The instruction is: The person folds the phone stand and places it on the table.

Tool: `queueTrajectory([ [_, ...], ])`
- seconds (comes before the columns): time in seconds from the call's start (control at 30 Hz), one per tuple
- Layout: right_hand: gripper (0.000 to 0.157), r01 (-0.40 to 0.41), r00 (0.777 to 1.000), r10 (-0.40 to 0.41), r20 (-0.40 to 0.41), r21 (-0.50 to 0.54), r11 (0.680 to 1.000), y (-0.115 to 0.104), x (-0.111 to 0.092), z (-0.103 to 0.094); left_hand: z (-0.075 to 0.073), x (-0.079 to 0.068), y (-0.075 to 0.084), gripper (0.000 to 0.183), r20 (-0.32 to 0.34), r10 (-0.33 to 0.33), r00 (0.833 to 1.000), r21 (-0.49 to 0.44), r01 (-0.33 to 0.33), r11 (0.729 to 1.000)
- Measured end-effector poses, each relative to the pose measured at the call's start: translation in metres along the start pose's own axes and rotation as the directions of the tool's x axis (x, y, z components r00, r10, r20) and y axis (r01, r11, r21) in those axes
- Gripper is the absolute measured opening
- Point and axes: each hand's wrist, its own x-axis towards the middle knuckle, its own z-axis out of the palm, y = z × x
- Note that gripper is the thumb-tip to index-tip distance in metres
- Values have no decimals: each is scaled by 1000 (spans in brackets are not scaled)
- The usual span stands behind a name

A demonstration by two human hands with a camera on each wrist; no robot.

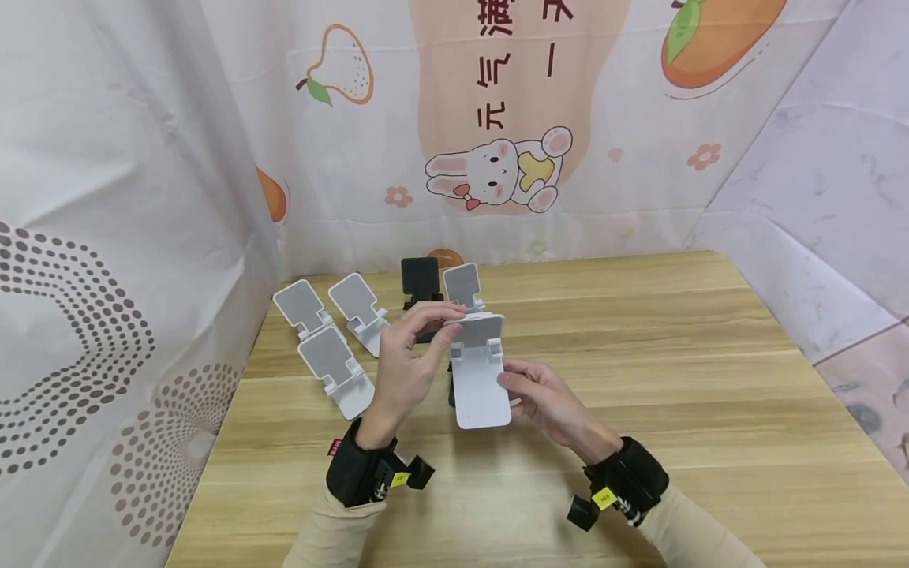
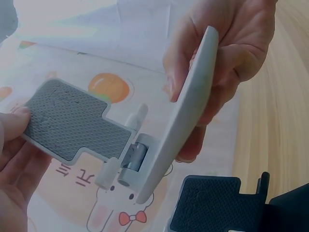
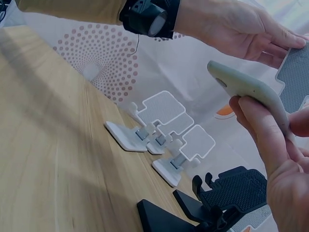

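Observation:
A white folding phone stand [image 1: 481, 394] with a grey pad is held up between both hands above the table. My left hand [image 1: 406, 363] pinches the top edge of its padded plate [image 2: 72, 121], thumb on the pad side. At the right, my right hand [image 1: 545, 398] grips the flat base [image 2: 186, 116] along its side, thumb on one face and fingers behind. The hinge [image 2: 135, 157] between plate and base shows in the left wrist view, with the plate tilted away from the base.
Three white phone stands [image 1: 332, 356] stand at the table's left. Behind the hands are a black stand [image 1: 420, 276] and another white one [image 1: 463, 282]. A second black stand shows low in the right wrist view, partly hidden from the head. A printed curtain [image 1: 341, 158] hangs behind the wooden table [image 1: 675, 355].

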Motion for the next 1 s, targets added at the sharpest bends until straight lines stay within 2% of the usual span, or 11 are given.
queueTrajectory([
  [0.2, 47, -4, 999, 4, -33, 15, 1000, -1, 1, 2, 3, -1, -1, 15, -23, 12, 1000, -22, -13, 1000],
  [0.47, 50, -25, 996, 26, -86, 24, 999, -3, 2, 0, 9, -7, -3, 14, -19, 33, 999, -4, -33, 999],
  [0.8, 54, -32, 994, 50, -93, 183, 983, -10, 4, -4, 20, -17, -5, 14, 13, 28, 1000, 2, -28, 1000],
  [1.0, 54, -18, 996, 36, -80, 213, 977, -11, 2, -6, 24, -22, -8, 14, 22, 44, 999, -14, -43, 999],
])
